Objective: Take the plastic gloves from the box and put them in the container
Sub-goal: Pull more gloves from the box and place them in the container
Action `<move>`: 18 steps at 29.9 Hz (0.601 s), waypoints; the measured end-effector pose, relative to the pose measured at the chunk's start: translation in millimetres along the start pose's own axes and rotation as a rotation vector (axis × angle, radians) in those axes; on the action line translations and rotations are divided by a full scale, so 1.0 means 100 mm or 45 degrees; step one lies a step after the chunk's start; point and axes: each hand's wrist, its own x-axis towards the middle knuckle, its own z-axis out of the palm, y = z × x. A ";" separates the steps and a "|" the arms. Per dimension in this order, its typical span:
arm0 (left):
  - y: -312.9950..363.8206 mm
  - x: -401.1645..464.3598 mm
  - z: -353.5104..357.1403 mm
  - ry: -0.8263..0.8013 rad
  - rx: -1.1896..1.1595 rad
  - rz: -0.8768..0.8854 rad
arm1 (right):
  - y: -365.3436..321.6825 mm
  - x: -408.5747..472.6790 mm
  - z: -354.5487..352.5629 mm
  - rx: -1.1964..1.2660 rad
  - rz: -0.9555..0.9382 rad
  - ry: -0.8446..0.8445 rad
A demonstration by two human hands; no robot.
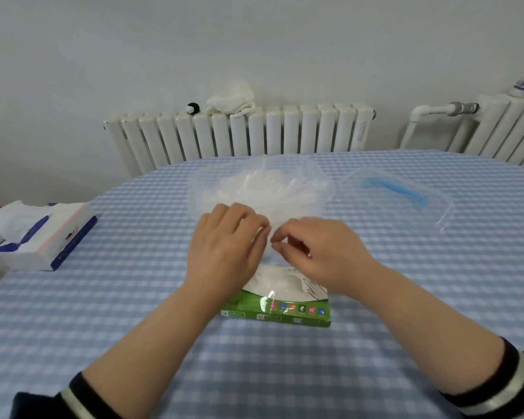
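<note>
A white wall is seen at the back, with two white radiators [242, 131] set against it, one at 12 o'clock and one at 2 o'clock. A white cloth [232, 99] is draped on the first radiator. The bench [109, 313] is covered by a blue-and-white checked cloth.

Four things are counted on the bench: one glove box [280, 309], one clear container [260, 189], one clear lid [397, 201] and one tissue pack [40, 234].

The box, green at its near edge and white on top, is laid flat near the middle of the bench, just in front of the container and partly hidden by the hands. A wisp of clear plastic is seen standing out of its top.

The container is placed at 12 o'clock from the box. A loose heap of thin plastic gloves [254, 186] is held inside it; their number cannot be told.

The lid, with a blue handle, is laid flat at 2 o'clock, well apart from the box. The tissue pack is set at 9 o'clock, at the bench edge, with a tissue pulled up from it.

Two hands are seen above the box, close together. The left hand [227, 252] is held with fingers curled, and its grip appears closed on a clear glove film, though this is faint. The right hand [321, 252] is held with thumb and fingertips pinched together on the same thin film.
</note>
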 end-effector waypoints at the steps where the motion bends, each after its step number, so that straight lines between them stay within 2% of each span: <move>1: 0.04 -0.09 0.03 0.001 -0.042 0.008 | 0.00 -0.05 0.05 -0.019 0.027 -0.077; 5: 0.12 -0.34 0.14 -0.144 -0.254 -0.025 | 0.01 -0.11 0.17 -0.082 0.118 -0.355; 10: 0.06 -0.44 0.16 -0.547 -0.464 -0.402 | 0.02 -0.16 0.30 0.045 0.255 -0.448; 14: 0.03 -0.48 0.18 -0.822 -0.479 -0.440 | 0.10 -0.16 0.33 0.146 0.330 -0.449; 18: 0.02 -0.44 0.16 -0.912 -0.453 -0.362 | 0.10 -0.18 0.40 -0.083 0.169 -0.295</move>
